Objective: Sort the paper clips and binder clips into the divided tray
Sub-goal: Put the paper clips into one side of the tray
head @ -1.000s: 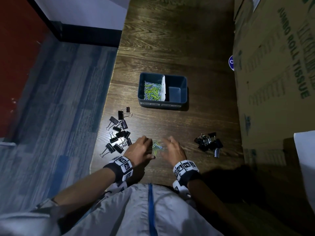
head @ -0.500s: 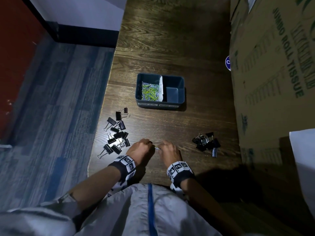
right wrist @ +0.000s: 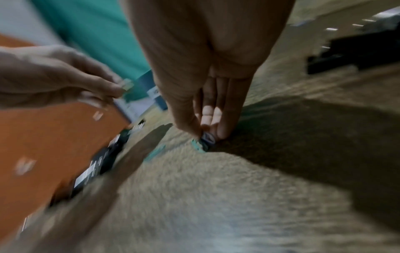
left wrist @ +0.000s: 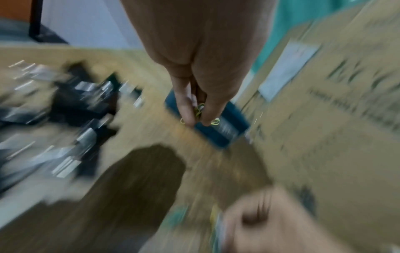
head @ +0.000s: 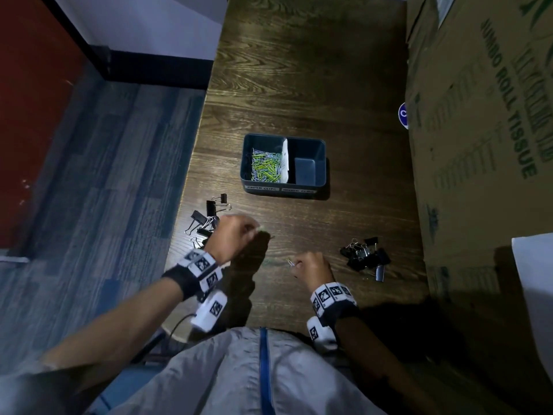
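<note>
My right hand (head: 311, 266) pinches paper clips (right wrist: 206, 137) low on the table (head: 299, 223); my left hand (head: 233, 235) pinches yellow ones (left wrist: 199, 109), lifted. I judge a carry next, into the divided tray (head: 284, 185), left compartment. Only the wrist views show either pinch clearly; the head view shows the binder clips (head: 363, 256) unsorted.

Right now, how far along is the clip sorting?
Paper clips already fill the tray's left half; its right half holds nothing. The left hand pinches a few yellow-green clips, and the right hand pinches another. Both heaps of binder clips lie on the table, unsorted.
</note>
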Tool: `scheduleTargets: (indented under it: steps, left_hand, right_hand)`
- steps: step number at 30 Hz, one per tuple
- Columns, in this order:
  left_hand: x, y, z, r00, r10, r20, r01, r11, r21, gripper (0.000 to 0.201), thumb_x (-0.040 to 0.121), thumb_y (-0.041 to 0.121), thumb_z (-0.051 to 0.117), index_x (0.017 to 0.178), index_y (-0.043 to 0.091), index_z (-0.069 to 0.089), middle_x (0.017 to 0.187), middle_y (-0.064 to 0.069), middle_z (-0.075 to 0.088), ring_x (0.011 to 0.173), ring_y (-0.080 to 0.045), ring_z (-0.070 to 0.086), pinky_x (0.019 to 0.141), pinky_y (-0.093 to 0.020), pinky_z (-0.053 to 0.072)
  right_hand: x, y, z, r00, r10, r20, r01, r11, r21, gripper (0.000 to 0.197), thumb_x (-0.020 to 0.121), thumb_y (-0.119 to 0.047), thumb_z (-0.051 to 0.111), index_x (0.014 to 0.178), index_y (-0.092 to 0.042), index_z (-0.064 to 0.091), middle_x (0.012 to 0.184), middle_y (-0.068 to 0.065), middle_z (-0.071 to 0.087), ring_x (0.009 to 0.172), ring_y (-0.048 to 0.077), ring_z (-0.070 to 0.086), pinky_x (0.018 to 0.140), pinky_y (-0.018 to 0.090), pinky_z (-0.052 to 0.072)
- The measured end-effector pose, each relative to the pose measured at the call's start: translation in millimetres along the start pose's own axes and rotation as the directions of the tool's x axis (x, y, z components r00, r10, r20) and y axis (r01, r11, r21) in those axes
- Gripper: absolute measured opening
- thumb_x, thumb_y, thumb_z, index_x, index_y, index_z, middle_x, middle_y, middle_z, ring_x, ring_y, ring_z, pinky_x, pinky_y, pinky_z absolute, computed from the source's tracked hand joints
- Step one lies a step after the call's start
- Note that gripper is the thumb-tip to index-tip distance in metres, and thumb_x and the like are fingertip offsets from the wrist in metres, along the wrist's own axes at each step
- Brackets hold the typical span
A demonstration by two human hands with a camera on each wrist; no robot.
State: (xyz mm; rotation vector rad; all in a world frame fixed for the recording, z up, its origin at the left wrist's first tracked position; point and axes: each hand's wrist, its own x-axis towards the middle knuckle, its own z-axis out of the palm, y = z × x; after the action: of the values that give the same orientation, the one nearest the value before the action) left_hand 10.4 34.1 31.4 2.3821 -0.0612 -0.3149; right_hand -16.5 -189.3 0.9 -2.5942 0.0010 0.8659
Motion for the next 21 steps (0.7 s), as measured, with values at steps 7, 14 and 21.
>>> scheduleTargets:
  steps: [7,14,21]
  left_hand:
    - [82,44,-62,0.973,0.03,-0.23,-0.035,0.999,-0.014,0.017,0.088,0.016,0.069,0.103,0.009,0.072,0.093,-0.003,0.072,0.079,-0.01,0.065,0.075,-0.018,0.054]
    - [109,45,-68,0.976,-0.044,-0.214,0.019,0.993,-0.115,0.033,0.088,0.019,0.07,0.119,0.008,0.066,0.112,-0.008,0.07,0.098,-0.014,0.067,0.089,-0.033,0.056]
    - [44,16,-18,0.985,-0.024,-0.172,0.026,1.0,0.01,0.017,0.09,0.011,0.065,0.105,0.015,0.071,0.101,-0.004,0.072,0.084,-0.014,0.066,0.078,-0.034,0.058]
  right_hand:
    - [1,-8,-27,0.999,0.027,-0.031,-0.021,0.984,0.174,0.012,0.084,-0.012,0.071,0.085,-0.019,0.082,0.084,0.002,0.077,0.077,0.018,0.07,0.071,0.032,0.058]
    - [24,-59,-94,0.955,-0.122,-0.272,0.201,0.937,0.284,0.01,0.083,-0.006,0.074,0.083,-0.016,0.078,0.078,-0.005,0.072,0.072,0.005,0.064,0.066,0.019,0.046]
    - [60,-111,-144,0.864,-0.149,-0.48,0.325,0.894,0.307,0.007,0.083,-0.009,0.076,0.078,-0.011,0.079,0.075,0.002,0.074,0.073,0.014,0.069,0.07,0.027,0.056]
